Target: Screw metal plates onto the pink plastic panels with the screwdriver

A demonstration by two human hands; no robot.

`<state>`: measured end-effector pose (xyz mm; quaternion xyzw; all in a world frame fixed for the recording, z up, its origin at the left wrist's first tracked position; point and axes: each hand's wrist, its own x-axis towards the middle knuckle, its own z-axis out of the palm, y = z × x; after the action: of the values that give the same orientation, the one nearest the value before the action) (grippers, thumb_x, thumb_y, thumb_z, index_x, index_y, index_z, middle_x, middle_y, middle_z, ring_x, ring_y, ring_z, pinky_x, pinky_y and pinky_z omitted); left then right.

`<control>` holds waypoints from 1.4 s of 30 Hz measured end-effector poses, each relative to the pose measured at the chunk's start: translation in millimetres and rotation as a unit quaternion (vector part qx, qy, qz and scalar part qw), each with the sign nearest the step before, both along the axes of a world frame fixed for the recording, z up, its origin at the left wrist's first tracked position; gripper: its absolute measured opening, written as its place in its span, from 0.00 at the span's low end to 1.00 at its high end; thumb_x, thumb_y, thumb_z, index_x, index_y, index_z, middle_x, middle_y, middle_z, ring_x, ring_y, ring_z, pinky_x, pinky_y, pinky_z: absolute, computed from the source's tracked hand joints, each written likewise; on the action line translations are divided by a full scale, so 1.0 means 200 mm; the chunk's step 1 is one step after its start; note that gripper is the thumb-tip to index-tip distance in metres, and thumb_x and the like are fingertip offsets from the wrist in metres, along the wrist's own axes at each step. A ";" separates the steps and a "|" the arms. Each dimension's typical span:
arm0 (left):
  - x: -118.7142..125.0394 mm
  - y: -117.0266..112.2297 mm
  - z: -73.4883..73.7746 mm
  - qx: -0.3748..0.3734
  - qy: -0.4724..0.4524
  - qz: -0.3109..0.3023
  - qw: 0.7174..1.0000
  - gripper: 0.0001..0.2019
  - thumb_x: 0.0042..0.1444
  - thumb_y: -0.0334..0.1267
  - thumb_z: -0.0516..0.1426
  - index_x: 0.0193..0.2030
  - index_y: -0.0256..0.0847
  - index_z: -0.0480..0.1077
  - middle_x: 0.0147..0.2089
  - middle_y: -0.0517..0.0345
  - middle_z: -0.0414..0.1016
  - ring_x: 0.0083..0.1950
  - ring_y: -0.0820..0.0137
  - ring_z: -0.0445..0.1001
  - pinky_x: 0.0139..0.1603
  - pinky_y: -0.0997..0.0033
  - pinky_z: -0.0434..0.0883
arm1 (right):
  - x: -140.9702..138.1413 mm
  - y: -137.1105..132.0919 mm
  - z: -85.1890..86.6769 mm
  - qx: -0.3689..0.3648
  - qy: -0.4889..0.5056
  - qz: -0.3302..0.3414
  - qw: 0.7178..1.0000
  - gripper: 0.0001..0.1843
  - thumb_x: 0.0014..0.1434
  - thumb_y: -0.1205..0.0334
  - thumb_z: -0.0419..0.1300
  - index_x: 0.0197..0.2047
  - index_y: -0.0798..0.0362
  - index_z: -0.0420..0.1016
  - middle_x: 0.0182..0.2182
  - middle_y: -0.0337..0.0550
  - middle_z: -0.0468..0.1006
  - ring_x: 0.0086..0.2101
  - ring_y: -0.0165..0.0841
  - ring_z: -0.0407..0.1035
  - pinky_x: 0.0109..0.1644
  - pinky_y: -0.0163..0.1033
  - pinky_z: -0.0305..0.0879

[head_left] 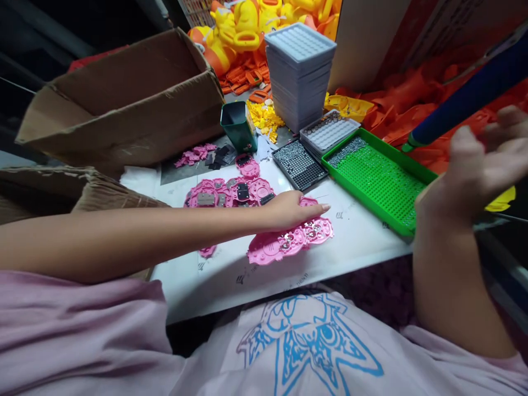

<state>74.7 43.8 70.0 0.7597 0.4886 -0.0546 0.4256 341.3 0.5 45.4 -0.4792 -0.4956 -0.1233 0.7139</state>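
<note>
My left hand (pixel 291 210) reaches across the table and grips a pink plastic shell (pixel 268 247) near its far edge. The thumb lies stretched over the shell; the other fingers are mostly hidden. Small metal pieces show on the shell's right part. My right hand (pixel 478 159) is raised at the right, slightly blurred, with its fingers apart and nothing in it. Just beyond it a blue electric screwdriver (pixel 466 91) with a green tip end slants down toward the green tray. Behind my left forearm lie more pink shells (pixel 206 187), some with black or grey covers.
A green perforated tray (pixel 358 190) of small screws stands beside a black tray (pixel 299 165) and a white tray (pixel 325 132). Farther back are a stack of white trays (pixel 301 77), a dark green bin (pixel 239 126) and yellow parts (pixel 264 118). Cardboard boxes (pixel 136 126) line the left.
</note>
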 end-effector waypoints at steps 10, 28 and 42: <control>0.04 -0.03 -0.11 0.090 -0.009 -0.024 0.996 0.30 0.52 0.70 0.52 0.35 0.40 0.67 0.37 0.49 0.76 0.35 0.61 0.72 0.31 0.66 0.59 | -0.59 -0.46 -0.11 -0.134 -0.275 0.168 0.937 0.18 0.55 0.59 0.66 0.49 0.51 0.72 0.50 0.51 0.69 0.56 0.46 0.63 0.59 0.55 0.65; 0.07 -0.01 -0.11 0.054 -0.014 -0.050 0.997 0.32 0.55 0.69 0.48 0.38 0.37 0.69 0.39 0.45 0.78 0.36 0.60 0.73 0.32 0.68 0.61 | -0.56 -0.38 -0.26 -0.136 -0.419 0.216 0.871 0.16 0.58 0.73 0.63 0.50 0.56 0.76 0.44 0.49 0.79 0.50 0.40 0.67 0.56 0.51 0.67; 0.07 0.06 -0.18 0.006 -0.036 -0.058 0.998 0.33 0.55 0.69 0.48 0.38 0.36 0.72 0.38 0.47 0.79 0.37 0.61 0.74 0.34 0.69 0.64 | -0.52 -0.35 -0.27 -0.121 -0.424 0.262 0.858 0.17 0.61 0.75 0.57 0.53 0.61 0.74 0.44 0.52 0.80 0.49 0.40 0.70 0.58 0.55 0.71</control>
<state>89.6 56.4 34.1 0.7908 0.4284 -0.0487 0.4344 238.1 -68.5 -7.9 -0.3158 -0.8685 -0.0614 0.3770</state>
